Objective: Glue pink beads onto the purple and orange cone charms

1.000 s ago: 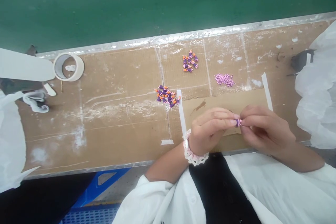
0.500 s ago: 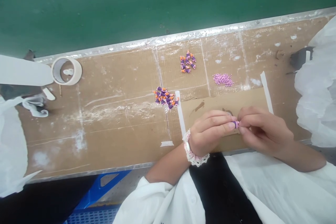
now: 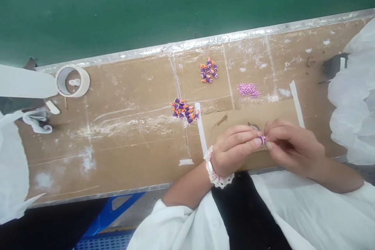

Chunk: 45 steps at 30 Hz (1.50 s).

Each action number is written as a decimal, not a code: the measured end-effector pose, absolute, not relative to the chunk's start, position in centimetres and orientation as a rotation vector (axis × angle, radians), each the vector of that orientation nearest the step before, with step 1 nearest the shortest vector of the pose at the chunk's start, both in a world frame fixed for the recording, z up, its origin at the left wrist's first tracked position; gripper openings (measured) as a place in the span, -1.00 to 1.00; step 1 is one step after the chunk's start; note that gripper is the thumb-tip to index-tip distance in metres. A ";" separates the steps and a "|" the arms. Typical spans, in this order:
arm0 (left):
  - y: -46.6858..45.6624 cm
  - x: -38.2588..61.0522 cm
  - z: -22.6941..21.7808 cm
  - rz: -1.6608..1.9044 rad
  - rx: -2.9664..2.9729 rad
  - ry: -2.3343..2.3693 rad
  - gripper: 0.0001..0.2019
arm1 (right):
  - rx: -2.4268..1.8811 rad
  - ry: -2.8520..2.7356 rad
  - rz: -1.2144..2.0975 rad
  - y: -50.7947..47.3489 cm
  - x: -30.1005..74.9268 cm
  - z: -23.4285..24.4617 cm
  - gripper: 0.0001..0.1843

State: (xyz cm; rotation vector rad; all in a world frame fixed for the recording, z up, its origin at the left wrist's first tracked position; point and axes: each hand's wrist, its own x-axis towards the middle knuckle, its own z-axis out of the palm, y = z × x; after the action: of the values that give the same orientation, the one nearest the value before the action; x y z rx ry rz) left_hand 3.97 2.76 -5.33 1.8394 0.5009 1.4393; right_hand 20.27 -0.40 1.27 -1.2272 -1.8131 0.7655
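Left hand: while its thumb presses against the fingers, the left hand [image 3: 234,148] is clamped on a small purple figure [image 3: 261,140], whose pink end sticks out.
Right hand: the right hand [image 3: 295,144] has its thumb and forefinger drawn close together at that pink end, touching it; whether they grip it, or some tiny bit, I cannot tell.
Figure's place: between the two hands, above the cardboard sheet [image 3: 243,116] on the near side of the counter [image 3: 131,90].
Round thing: a small round object [image 3: 254,127] shows just beyond the left fingertips, mostly hidden; its contents cannot be seen.
Tape roll: the tape roll [image 3: 85,82] frames a white lump [image 3: 74,82] in its opening.
Loose piles: pink bits [image 3: 248,90] lie heaped beyond the sheet; purple-and-orange figures form a near pile [image 3: 183,109] and a far group [image 3: 208,70].
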 end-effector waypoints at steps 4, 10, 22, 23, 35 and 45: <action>2.8 4.0 -5.3 1.458 1.861 0.482 -0.72 | -1.252 -1.815 0.768 -0.4 20.2 1.3 -0.78; 2.8 3.9 -5.0 1.466 1.934 0.495 -0.77 | -1.262 -1.832 0.774 -0.3 20.3 1.4 -0.78; 2.8 3.8 -4.9 1.493 1.957 0.496 -0.76 | -1.227 -1.759 0.818 -0.2 20.2 1.4 -0.78; 2.9 3.8 -4.8 1.493 1.974 0.494 -0.76 | -1.234 -1.753 0.825 -0.2 20.2 1.5 -0.78; 2.3 4.1 -5.6 1.510 1.936 0.526 -0.74 | -1.276 -1.693 0.870 -0.5 20.0 1.1 -0.79; 2.6 4.3 -5.3 1.455 1.923 0.598 -0.75 | -1.384 -1.621 0.855 -0.3 19.8 0.5 -0.83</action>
State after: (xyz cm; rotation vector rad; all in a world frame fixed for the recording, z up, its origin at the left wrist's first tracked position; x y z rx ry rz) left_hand 4.33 2.65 -5.26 1.9229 0.5977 1.4546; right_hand 19.77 -0.33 0.47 -1.3844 -1.6207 0.8550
